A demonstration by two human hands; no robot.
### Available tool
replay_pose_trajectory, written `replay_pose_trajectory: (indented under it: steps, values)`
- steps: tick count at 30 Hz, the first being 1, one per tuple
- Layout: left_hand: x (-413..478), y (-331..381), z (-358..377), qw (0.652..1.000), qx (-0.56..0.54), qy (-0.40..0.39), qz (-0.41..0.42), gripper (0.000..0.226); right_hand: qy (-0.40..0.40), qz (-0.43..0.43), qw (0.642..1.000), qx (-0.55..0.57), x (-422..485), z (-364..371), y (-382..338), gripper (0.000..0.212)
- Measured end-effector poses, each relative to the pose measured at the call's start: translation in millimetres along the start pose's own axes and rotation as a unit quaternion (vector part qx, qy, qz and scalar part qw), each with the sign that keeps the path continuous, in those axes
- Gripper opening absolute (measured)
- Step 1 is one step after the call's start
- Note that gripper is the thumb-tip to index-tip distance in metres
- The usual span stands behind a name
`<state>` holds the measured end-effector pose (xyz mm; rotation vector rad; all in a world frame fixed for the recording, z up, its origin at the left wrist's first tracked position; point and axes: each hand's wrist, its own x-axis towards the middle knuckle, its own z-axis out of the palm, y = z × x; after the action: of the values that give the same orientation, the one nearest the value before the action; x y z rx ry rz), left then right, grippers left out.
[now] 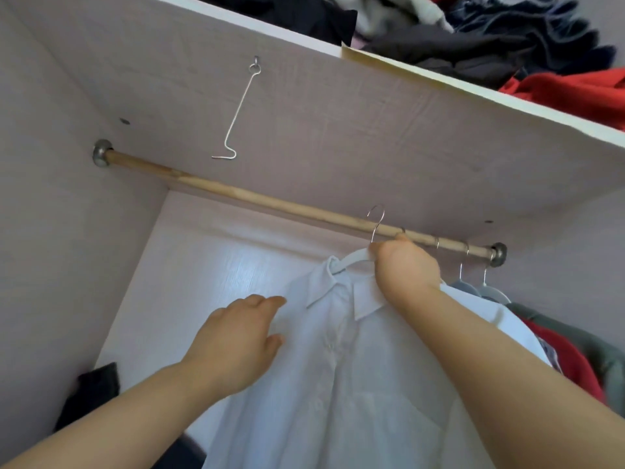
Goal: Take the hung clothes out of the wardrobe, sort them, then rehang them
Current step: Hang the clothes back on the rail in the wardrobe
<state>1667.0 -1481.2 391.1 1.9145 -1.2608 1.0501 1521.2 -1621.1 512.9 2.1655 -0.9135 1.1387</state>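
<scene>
The shirt [338, 384] on its hanger [351, 258] lies below the rail [270, 199], left of two hung garments [571, 353].

Wooden rail [253, 196]: grey hangers [490, 293] at right end (two, possibly more).

One view only: your head camera sits below and just in front of the rail [257, 198], near it, tilted upward into the wardrobe [50, 214]. The shelf [338, 130] underside shows above the rail, the back wall [220, 258] below it.
</scene>
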Motion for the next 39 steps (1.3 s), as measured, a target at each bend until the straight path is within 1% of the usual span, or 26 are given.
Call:
replay_pose_trajectory:
  steps: [8, 12, 20, 23, 25, 27, 31, 34, 35, 37, 39]
  values:
    - [9, -26, 25, 1.0, 0.02, -0.003, -0.017, 0.053, 0.003, 0.026, 0.999, 0.027, 42, 35, -1, 0.04]
    - [6, -34, 34, 0.999, 0.026, -0.014, -0.025, 0.054, -0.012, 0.018, 0.999, 0.032, 33, 57, -7, 0.038]
    - [2, -38, 35, 0.999, 0.014, -0.026, -0.038, 0.054, 0.012, 0.039, 0.998, 0.04, 21, 67, -6, 0.034]
    - [0, -38, 30, 0.999, 0.004, -0.03, -0.04, 0.055, 0.043, 0.003, 0.999, 0.024, 6, 75, -5, 0.043]
    - [-6, -37, 27, 0.999, -0.005, -0.037, -0.039, 0.055, 0.072, -0.034, 0.996, 0.041, -13, 79, -7, 0.046]
    - [-16, -35, 24, 0.998, -0.017, -0.05, -0.041, 0.055, 0.082, -0.07, 0.992, 0.067, -39, 83, -13, 0.046]
    - [-52, -35, 22, 0.993, -0.044, -0.092, -0.052, 0.055, 0.031, -0.094, 0.982, 0.161, -111, 93, -37, 0.044]
    - [-101, -42, 27, 0.987, -0.063, -0.131, -0.071, 0.055, -0.016, -0.104, 0.972, 0.212, -182, 106, -61, 0.043]
    - [-121, -46, 29, 0.984, -0.062, -0.145, -0.08, 0.055, -0.044, -0.103, 0.968, 0.227, -208, 110, -70, 0.043]
    - [-164, -52, 34, 0.977, -0.048, -0.18, -0.099, 0.056, -0.127, -0.102, 0.957, 0.24, -255, 117, -89, 0.045]
    - [-210, -59, 36, 0.966, -0.027, -0.224, -0.124, 0.056, -0.185, -0.105, 0.942, 0.259, -300, 121, -108, 0.045]
